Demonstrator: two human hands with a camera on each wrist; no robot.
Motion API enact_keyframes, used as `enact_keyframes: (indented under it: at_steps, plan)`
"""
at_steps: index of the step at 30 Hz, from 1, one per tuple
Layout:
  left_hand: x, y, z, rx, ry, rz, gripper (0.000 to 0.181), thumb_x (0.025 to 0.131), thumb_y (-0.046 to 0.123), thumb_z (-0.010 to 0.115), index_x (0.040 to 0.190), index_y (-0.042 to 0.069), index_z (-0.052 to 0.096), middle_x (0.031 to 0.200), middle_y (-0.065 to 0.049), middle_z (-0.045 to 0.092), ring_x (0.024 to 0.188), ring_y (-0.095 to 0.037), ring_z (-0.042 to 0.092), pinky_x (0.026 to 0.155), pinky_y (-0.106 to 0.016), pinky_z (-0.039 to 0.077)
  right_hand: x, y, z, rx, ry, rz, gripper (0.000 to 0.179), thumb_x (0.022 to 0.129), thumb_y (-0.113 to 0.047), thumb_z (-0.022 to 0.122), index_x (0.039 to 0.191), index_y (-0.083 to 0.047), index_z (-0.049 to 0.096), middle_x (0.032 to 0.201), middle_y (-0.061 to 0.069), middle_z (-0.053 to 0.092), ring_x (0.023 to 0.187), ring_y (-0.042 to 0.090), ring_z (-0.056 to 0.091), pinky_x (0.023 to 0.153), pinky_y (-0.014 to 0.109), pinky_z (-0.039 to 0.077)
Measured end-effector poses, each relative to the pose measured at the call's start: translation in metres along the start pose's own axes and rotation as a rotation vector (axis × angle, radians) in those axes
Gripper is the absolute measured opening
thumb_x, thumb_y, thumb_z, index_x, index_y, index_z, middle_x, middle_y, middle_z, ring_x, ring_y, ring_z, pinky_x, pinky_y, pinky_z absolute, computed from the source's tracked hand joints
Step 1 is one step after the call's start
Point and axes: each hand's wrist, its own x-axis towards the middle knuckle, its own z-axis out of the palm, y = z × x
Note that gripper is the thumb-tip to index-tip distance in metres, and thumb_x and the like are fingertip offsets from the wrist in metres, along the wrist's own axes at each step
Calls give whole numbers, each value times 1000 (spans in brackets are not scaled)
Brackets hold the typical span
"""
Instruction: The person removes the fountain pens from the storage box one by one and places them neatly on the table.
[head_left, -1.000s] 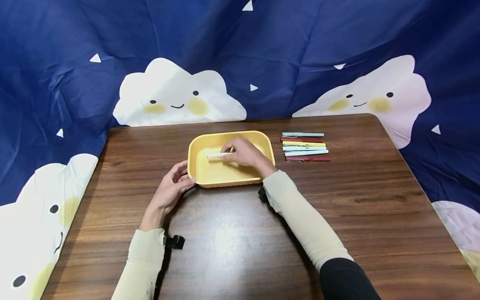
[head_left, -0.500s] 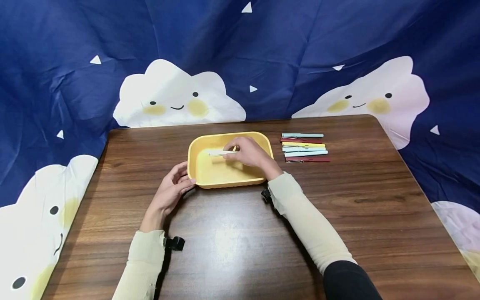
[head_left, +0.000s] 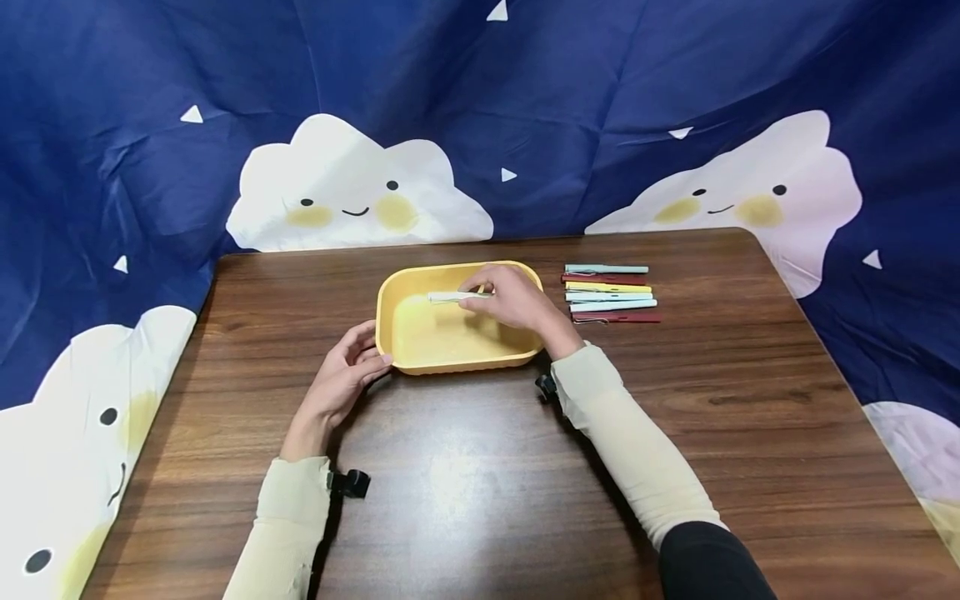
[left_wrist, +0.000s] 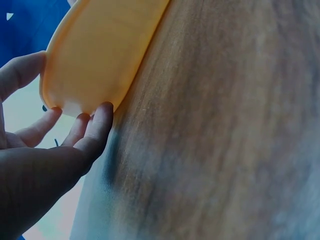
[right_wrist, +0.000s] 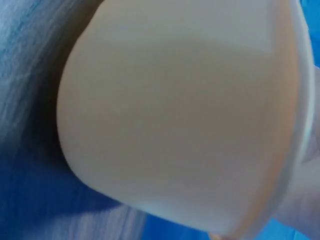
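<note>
A yellow plastic bin (head_left: 465,364) stands on the table, shallow with rounded corners. My left hand (head_left: 341,387) holds its near left corner, thumb at the front rim and fingers along the left side. In the left wrist view, the fingertips (left_wrist: 102,111) press against the bin's outer wall (left_wrist: 95,55). My right hand (head_left: 513,300) reaches over the bin and pinches a white pen (head_left: 444,297), which points left above the bin's floor. Only the bin's outer wall (right_wrist: 175,125) fills most of the right wrist view, hiding the pen there.
Right of the bin lies a row of several pens (head_left: 609,297) with clips, in pale blue, dark red, yellow and white. The brown wooden table (head_left: 750,417) ends at the back against a blue curtain (head_left: 540,100) printed with clouds.
My right hand has moved slightly back and to the right over the bin, carrying the white pen with it. The left hand and the row of pens have stayed in place.
</note>
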Motion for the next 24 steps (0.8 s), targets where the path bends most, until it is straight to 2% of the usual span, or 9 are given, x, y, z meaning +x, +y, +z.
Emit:
enact_keyframes:
  at_steps: [12, 17, 24]
  plan:
    - [0, 0, 0, -9, -9, 4, 67, 92, -13, 60, 152, -1, 32, 134, -18, 44, 109, -18, 58, 92, -29, 55, -11, -1, -13, -28, 39, 1, 16, 92, -22, 77, 103, -11, 80, 106, 3, 74, 92, 21, 61, 83, 36, 50]
    - [0, 0, 0, -11, -7, 2, 67, 92, -14, 59, 152, -2, 32, 134, -18, 44, 109, -19, 58, 91, -29, 55, -16, 2, -16, -11, 59, 26, 17, 92, -21, 78, 104, -10, 80, 107, 3, 74, 93, 21, 61, 82, 36, 50]
    - [-1, 1, 1, -11, -8, 2, 67, 93, -13, 60, 153, -2, 31, 136, -20, 43, 110, -19, 58, 92, -29, 55, -28, 9, -20, 14, 98, 4, 17, 91, -20, 78, 104, -8, 79, 104, 5, 73, 92, 23, 61, 81, 38, 49]
